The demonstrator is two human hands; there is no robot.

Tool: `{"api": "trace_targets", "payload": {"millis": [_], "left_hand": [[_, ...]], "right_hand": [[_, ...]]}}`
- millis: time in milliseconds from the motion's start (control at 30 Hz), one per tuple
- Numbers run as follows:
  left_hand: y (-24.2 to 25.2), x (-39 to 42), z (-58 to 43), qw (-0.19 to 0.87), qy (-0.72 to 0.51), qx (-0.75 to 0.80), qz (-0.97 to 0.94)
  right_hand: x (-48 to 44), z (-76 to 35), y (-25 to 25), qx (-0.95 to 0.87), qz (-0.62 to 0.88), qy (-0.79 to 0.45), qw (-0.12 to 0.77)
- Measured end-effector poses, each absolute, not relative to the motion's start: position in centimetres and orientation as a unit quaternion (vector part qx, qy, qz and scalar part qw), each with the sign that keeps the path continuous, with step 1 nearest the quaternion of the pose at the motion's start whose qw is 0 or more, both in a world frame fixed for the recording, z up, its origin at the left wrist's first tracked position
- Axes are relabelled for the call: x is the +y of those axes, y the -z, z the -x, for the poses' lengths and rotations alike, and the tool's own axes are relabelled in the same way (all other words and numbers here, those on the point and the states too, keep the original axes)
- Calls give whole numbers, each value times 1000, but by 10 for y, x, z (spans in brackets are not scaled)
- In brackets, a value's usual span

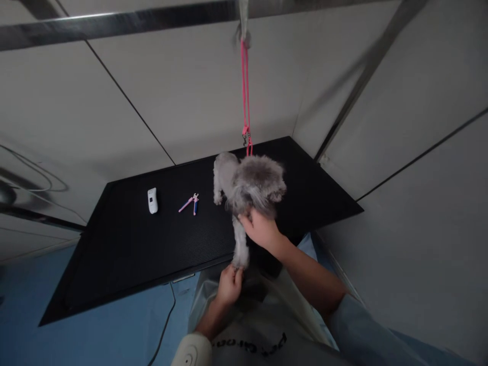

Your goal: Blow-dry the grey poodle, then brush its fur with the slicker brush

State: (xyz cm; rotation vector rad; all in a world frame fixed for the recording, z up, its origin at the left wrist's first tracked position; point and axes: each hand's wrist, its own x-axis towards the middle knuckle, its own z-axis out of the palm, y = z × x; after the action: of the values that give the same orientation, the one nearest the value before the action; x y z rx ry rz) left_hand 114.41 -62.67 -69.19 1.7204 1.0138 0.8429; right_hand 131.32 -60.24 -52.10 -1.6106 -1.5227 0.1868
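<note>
We stand at a black worktop (145,254) that spreads out beyond our fingers and far to their left, its near edge just under our left hand (230,284).

A small grey curly dog (253,183) stands on the worktop right above our fingers, its body turned away from us and one foreleg (240,244) stretched down toward the near edge. A pink leash (246,86) runs straight up from the dog's neck, beyond our fingers, to a fitting overhead.

Below our fingers lies a pale apron (259,330) with dark lettering, and a thin dark cable (165,320) hangs down to the left of it.

Our right hand (261,230), on a bare forearm with a light blue sleeve, is pressed up under the dog's chest. Its fingers (246,219) are curled round the top of the stretched foreleg, with the tips lost in the fur.

Our left hand sits lower, and its fingers (233,274) are closed round the paw at the end of that foreleg.

A white handheld device (152,200) lies flat on the worktop well to the left of our fingers. Pink and blue nail clippers (189,203) lie between the white handheld device and the dog, apart from both.
</note>
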Motion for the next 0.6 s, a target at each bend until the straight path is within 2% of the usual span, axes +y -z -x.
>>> {"api": "trace_targets", "payload": {"millis": [67, 133, 200, 333, 467, 600], "left_hand": [[691, -628, -1145, 466, -344, 414, -703], [690, -627, -1144, 479, -340, 425, -688], [688, -625, -1143, 487, -338, 434, -678], [679, -623, -1143, 483, -322, 409, -704], [668, -625, -1142, 499, -308, 400, -704], [658, -625, -1137, 510, -318, 394, -695]], "right_hand": [[-606, -1312, 519, -629, 648, -76, 422], [-612, -1311, 523, -674, 623, -165, 362], [-621, -1312, 530, -666, 626, -226, 337], [-640, -1311, 545, -566, 678, -201, 424], [-655, -1311, 553, -565, 625, -310, 439], [-660, -1316, 556, -490, 644, -223, 543]]}}
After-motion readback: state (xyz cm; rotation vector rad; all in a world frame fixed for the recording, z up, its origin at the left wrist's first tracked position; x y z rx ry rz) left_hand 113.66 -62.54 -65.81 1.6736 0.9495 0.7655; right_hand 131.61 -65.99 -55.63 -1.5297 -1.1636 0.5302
